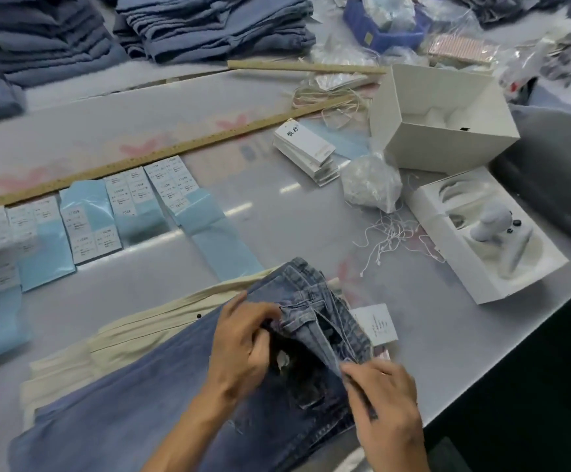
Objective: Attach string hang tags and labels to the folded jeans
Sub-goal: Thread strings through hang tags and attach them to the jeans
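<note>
At the near edge of the bench, both hands pinch the jeans at the waistband: left hand bunches denim, right hand grips the edge, seemingly exposing a loop for the tag just beside.

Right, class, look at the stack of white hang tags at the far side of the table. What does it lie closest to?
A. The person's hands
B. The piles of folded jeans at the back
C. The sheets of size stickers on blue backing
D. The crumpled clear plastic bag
D: the stack of white hang tags lies just left of the crumpled clear plastic bag, well apart from the other three.
</note>
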Demonstrator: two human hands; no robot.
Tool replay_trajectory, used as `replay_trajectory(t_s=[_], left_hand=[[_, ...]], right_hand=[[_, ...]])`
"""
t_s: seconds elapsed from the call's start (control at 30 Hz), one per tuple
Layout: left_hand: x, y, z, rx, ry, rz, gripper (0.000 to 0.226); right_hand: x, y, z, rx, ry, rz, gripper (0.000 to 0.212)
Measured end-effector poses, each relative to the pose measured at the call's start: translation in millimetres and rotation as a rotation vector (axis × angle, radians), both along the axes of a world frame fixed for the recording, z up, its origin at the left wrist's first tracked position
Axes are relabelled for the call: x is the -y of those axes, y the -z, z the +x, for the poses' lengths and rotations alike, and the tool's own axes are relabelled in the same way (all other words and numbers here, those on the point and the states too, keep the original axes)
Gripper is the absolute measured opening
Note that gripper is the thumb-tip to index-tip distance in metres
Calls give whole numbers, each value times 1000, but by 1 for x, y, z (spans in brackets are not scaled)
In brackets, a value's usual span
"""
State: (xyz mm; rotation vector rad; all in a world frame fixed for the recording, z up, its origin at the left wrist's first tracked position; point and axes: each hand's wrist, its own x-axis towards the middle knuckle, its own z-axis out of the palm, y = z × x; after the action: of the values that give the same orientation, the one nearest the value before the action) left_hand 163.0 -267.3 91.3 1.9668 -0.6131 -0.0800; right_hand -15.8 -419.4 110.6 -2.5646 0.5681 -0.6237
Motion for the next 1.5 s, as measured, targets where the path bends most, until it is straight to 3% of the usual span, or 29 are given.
replay_trajectory(t_s=[0.07, 0.13, 0.23, 0.33, 0.4, 0.63, 0.77, 0.87, 1.0, 1.07, 1.17, 1.3, 1.4, 1.5], left_hand=[[1, -32, 8, -50, 55, 40, 26], [11, -62, 16, -15, 299, 344, 35], [41, -81, 16, 223, 703, 805, 67], [64, -81, 7, 233, 791, 954, 39], [64, -71, 8, 176, 663, 905, 8], [2, -50, 1, -532, 378, 190, 17], [-11, -51, -10, -708, 277, -12, 17], [-13, -53, -19, -742, 292, -44, 18], [-9, -59, -35, -601, 323, 43, 26], [-4, -63, -42, -528, 327, 81, 27], [2, -67, -44, -476, 307, 107, 28], [2, -66, -38, -563, 290, 38, 28], [2, -66, -36, -591, 273, 12, 28], [2, -68, -35, -604, 236, -27, 29]], right_hand=[[-8, -2, -15, 8, -89, -60, 8], [-14, -2, -21, 15, -133, -81, 19], [-20, -6, -20, 34, -121, -65, 24], [-21, -9, -18, 57, -101, -70, 21], [-23, -12, -19, 72, -100, -37, 18], [-48, -6, -34, 70, -172, 29, 8], [-56, -6, -38, 19, -192, 52, 14], [-60, -12, -33, -61, -126, 139, 22], [-57, -24, -13, -81, 165, 492, 31], [-51, -24, -3, -107, 251, 632, 24], [-46, -25, 9, -84, 262, 831, 10], [-43, -26, 9, 22, 215, 1060, 14], [-41, -28, 4, 71, 187, 1102, 10], [-36, -28, -7, 100, 150, 877, 8]])
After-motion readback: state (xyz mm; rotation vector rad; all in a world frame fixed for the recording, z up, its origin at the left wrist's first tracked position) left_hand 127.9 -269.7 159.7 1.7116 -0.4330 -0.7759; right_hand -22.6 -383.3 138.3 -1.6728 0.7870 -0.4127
